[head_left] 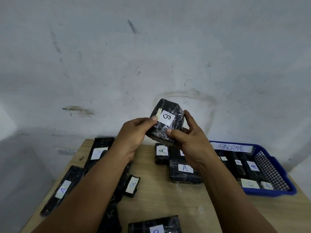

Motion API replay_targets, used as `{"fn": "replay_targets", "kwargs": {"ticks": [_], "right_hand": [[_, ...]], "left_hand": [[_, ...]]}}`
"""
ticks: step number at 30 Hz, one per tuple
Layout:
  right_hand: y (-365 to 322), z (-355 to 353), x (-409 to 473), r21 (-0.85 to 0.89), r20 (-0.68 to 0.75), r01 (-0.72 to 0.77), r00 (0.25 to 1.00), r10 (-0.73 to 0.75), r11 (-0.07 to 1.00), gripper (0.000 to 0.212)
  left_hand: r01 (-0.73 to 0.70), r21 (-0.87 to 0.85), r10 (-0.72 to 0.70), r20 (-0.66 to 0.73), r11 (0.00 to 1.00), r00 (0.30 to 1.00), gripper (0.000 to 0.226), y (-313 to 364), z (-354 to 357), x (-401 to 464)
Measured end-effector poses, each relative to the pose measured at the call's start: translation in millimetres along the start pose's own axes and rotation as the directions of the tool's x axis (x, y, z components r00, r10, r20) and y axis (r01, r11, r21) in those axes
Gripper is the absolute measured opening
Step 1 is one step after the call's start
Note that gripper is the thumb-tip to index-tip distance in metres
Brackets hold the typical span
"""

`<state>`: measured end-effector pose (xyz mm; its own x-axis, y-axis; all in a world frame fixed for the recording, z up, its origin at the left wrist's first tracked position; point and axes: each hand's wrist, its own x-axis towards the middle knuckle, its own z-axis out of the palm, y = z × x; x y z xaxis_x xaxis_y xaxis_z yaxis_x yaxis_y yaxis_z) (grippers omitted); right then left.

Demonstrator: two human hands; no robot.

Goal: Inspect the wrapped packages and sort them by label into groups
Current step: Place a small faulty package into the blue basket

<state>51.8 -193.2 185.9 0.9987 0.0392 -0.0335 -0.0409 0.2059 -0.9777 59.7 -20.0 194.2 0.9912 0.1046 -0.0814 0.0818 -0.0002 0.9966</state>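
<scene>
A black, plastic-wrapped rectangular package [165, 121] with a white paper label marked "B" [166, 117] is held up in the air above the far middle of the light wooden desk [156, 192], its label face turned toward the camera. Both hands hold it: the left hand [134, 133] grips its left edge with the thumb on the front, and the right hand [188, 137] grips the lower right corner, thumb on the wrap and fingers behind.

Beneath the hands, near the far edge, lie a small black package labelled "A" [161, 153] and a larger black block labelled "A" [185, 172], close together. A blue plastic mesh basket tagged "ABNORMAL" [276, 169] sits at the far right corner, holding several labelled packages. Along the left edge lie two long black packages labelled "A" [63, 189] [99, 153]; a small package labelled "B" [132, 185] lies beside the left forearm. Another black package [154, 224] sits at the near edge. A bare strip of desk runs down the middle between the left and right groups.
</scene>
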Motion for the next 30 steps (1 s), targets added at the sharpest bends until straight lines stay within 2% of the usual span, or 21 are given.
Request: {"fn": "replay_targets", "kwargs": {"ticks": [2,4,8,10,13,16,19,21,23,25,26,29,30], "right_hand": [[0,-1,1,-0.007,0.019,-0.004,1.000,0.004,1.000,0.100],[-1,-1,3,-0.001,0.008,-0.022,1.000,0.022,1.000,0.090],[-6,0,1,0.042,-0.051,-0.006,0.999,0.008,0.999,0.042],[-5,-1,1,0.052,-0.038,-0.001,0.999,0.002,0.999,0.028],[-2,-3,1,-0.009,0.024,0.010,1.000,-0.010,1.000,0.026],[-6,-4,-1,-0.079,0.069,0.048,0.997,-0.042,0.996,0.025],[-10,-4,-3,-0.113,0.102,0.109,0.990,-0.097,0.988,0.040],[-9,-7,-1,-0.096,0.082,0.150,0.986,-0.143,0.984,0.038],[-10,-10,1,-0.143,0.068,0.192,0.981,-0.184,0.971,0.029],[-8,-13,3,-0.240,0.086,0.234,0.972,-0.220,0.942,0.028],[-7,-14,3,-0.271,0.102,0.251,0.968,-0.231,0.929,0.029],[-5,-11,0,-0.328,0.148,0.289,0.956,-0.254,0.899,0.034],[-5,-9,-2,-0.329,0.166,0.293,0.954,-0.251,0.898,0.034]], "left_hand": [[-0.001,-0.011,0.001,0.003,1.000,1.000,0.011,1,-1,2],[-0.010,-0.049,0.011,0.014,0.999,1.000,0.010,0,-2,3],[-0.042,-0.026,0.044,0.065,0.999,0.997,0.017,-1,-3,2],[-0.043,-0.022,0.045,0.100,0.999,0.994,0.020,3,-4,1],[-0.045,-0.069,0.055,0.160,0.997,0.986,0.026,8,-2,0],[-0.116,-0.098,0.127,0.121,0.988,0.984,0.024,7,-2,4],[-0.190,-0.069,0.198,0.137,0.979,0.971,0.025,4,-3,6],[-0.222,-0.062,0.230,0.204,0.973,0.952,0.032,5,-5,4],[-0.184,-0.066,0.195,0.275,0.981,0.941,0.041,10,-9,1],[-0.093,-0.055,0.104,0.267,0.994,0.958,0.051,15,-10,-1],[-0.062,-0.058,0.074,0.233,0.996,0.970,0.048,17,-9,-1],[-0.081,-0.112,0.091,0.092,0.990,0.992,0.014,18,-3,0],[-0.094,-0.123,0.102,0.064,0.988,0.993,0.013,19,-1,0]]}}
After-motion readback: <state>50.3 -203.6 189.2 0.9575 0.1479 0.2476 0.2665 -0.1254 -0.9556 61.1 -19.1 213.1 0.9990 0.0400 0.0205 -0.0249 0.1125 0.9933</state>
